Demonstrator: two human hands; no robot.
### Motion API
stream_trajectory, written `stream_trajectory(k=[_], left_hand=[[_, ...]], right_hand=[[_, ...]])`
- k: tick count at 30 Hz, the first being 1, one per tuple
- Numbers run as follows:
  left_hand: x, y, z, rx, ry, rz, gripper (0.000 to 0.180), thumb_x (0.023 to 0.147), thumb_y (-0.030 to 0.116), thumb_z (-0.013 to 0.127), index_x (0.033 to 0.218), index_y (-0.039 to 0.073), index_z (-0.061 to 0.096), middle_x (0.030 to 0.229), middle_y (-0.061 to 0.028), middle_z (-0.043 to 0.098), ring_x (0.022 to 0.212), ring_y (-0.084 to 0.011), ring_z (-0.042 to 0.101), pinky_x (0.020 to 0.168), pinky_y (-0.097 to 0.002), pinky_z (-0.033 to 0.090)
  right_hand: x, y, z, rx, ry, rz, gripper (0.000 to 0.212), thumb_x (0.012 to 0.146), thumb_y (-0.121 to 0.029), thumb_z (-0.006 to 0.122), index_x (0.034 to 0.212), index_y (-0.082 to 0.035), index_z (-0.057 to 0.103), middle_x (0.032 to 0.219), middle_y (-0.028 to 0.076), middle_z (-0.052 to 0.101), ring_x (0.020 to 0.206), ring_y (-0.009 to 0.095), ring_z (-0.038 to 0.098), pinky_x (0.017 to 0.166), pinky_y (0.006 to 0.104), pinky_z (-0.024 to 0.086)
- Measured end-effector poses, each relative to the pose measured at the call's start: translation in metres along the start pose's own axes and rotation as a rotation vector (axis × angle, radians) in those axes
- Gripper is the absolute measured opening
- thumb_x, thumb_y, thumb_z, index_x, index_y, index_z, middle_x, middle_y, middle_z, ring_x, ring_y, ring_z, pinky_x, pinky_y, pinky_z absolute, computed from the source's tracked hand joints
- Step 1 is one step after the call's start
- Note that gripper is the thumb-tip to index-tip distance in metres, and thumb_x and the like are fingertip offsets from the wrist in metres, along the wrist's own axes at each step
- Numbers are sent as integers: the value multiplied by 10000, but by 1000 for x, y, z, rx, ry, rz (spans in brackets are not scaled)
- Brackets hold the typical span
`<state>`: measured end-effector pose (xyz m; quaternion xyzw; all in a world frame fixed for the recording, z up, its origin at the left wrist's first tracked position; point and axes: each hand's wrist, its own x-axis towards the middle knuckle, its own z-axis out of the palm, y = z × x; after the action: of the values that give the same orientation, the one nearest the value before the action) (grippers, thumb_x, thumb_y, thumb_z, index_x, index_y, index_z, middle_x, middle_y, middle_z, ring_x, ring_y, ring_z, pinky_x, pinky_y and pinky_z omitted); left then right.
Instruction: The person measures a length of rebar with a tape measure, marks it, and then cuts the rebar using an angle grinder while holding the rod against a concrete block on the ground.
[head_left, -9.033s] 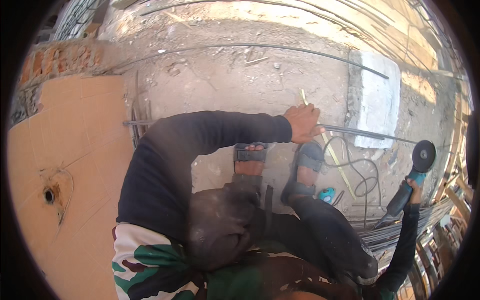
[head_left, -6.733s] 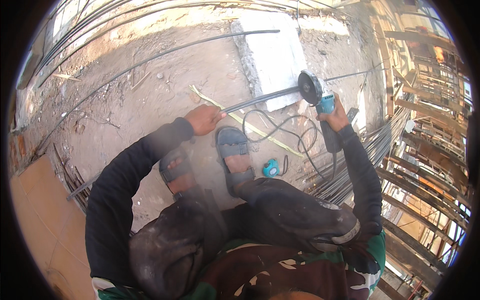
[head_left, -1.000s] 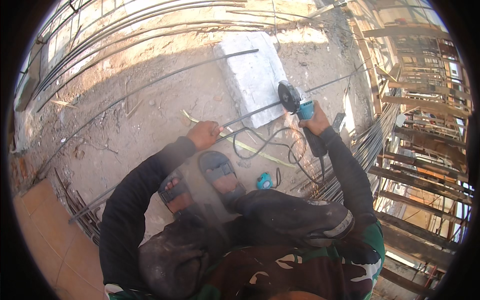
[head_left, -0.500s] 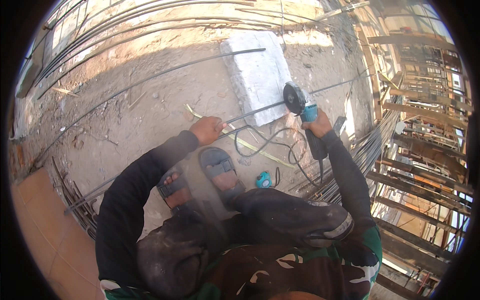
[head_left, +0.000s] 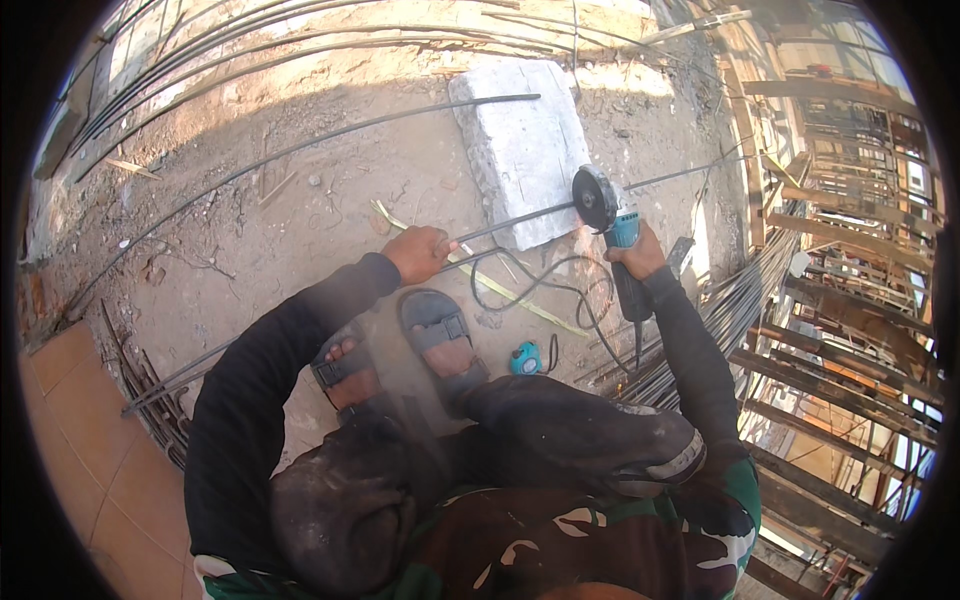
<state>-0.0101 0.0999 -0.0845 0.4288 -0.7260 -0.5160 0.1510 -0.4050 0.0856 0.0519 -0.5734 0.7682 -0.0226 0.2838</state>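
My right hand (head_left: 640, 251) is wrapped round the teal and black body of an angle grinder (head_left: 627, 268). Its dark disc (head_left: 592, 198) meets a steel bar (head_left: 520, 219) at the right edge of a pale concrete block (head_left: 528, 150). The block carries the bar across its near end. My left hand (head_left: 418, 256) is closed on that same bar, to the left of the block. A second bar runs close below it, and whether my fingers hold that one too I cannot tell. The grinder's black cord (head_left: 540, 298) loops over the ground between my hands.
A teal tape measure (head_left: 526, 358) lies by my sandalled foot (head_left: 441, 335). A flat yellowish strip (head_left: 520, 299) crosses the dirt. Bundled steel bars (head_left: 745, 295) lie at the right beside timber framing (head_left: 850, 230). Another long bar (head_left: 330, 147) reaches the block's far end. Orange tiles (head_left: 95, 440) cover the lower left.
The view has shifted slightly. Both hands keep their grips, and the grinder's disc stays at about the same spot on the bar.
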Motion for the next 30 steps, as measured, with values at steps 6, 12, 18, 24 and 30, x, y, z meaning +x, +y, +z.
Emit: stream_trajectory(k=[6, 12, 18, 24, 30], left_hand=[[0, 6, -3, -27, -21, -20, 439, 971, 362, 464, 812, -30, 580, 758, -266, 579, 774, -439, 567, 709, -489, 430], [0, 3, -1, -26, -7, -10, 437, 974, 358, 460, 813, -31, 576, 752, -267, 576, 773, -444, 566, 702, -490, 426], [0, 5, -3, -30, -12, -5, 433, 974, 356, 460, 823, -31, 583, 752, -267, 577, 772, -442, 567, 702, -492, 426], [0, 1, -1, -20, -5, 4, 439, 972, 360, 460, 838, -35, 595, 759, -267, 585, 777, -438, 574, 712, -483, 435], [0, 3, -2, -25, -8, -2, 444, 973, 363, 458, 837, -37, 595, 758, -263, 585, 774, -436, 574, 715, -483, 434]], right_hand=[[0, 7, 3, 26, 21, -32, 656, 543, -187, 808, 1082, 37, 507, 925, 145, 626, 832, 254, 619, 768, 349, 507], [1, 9, 4, 31, 29, -42, 644, 550, -175, 801, 1078, 39, 501, 919, 148, 622, 828, 258, 617, 766, 352, 508], [-1, 6, 4, 40, 14, -33, 642, 555, -175, 795, 1078, 43, 493, 914, 149, 618, 818, 257, 617, 761, 353, 509], [0, 4, 5, 33, 14, -23, 646, 552, -181, 802, 1077, 38, 495, 910, 144, 618, 819, 252, 615, 757, 347, 508], [0, 7, 5, 37, 26, -39, 653, 547, -195, 810, 1073, 34, 498, 910, 144, 617, 818, 254, 613, 756, 351, 507]])
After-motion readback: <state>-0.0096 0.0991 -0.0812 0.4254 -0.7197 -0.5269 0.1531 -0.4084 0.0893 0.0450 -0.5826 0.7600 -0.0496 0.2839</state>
